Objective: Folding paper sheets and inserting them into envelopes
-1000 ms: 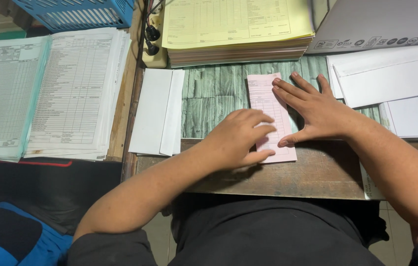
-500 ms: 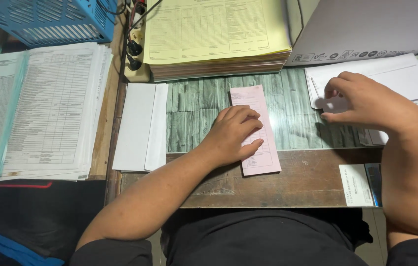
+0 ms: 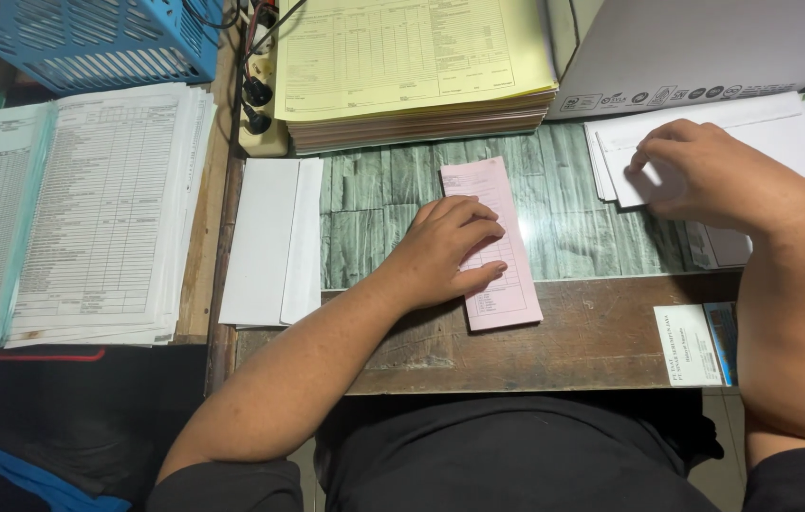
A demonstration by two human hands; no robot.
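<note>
Two stacks of printed forms (image 3: 70,213) sat far left under a blue basket (image 3: 99,38), then a white envelope (image 3: 269,242). Left hand (image 3: 445,251) lay flat, fingers together, pressing the folded pink slip (image 3: 497,248) onto the desk (image 3: 573,341). So folding looked done, and nothing was in an envelope yet. Right hand (image 3: 706,175) was curled, fingertips pinching at the top envelope of the white pile (image 3: 772,123). Desk was worn wood with a greenish plank-pattern mat (image 3: 374,204), yellow forms (image 3: 412,62) behind. Cramped office corner, I'd say.
</note>
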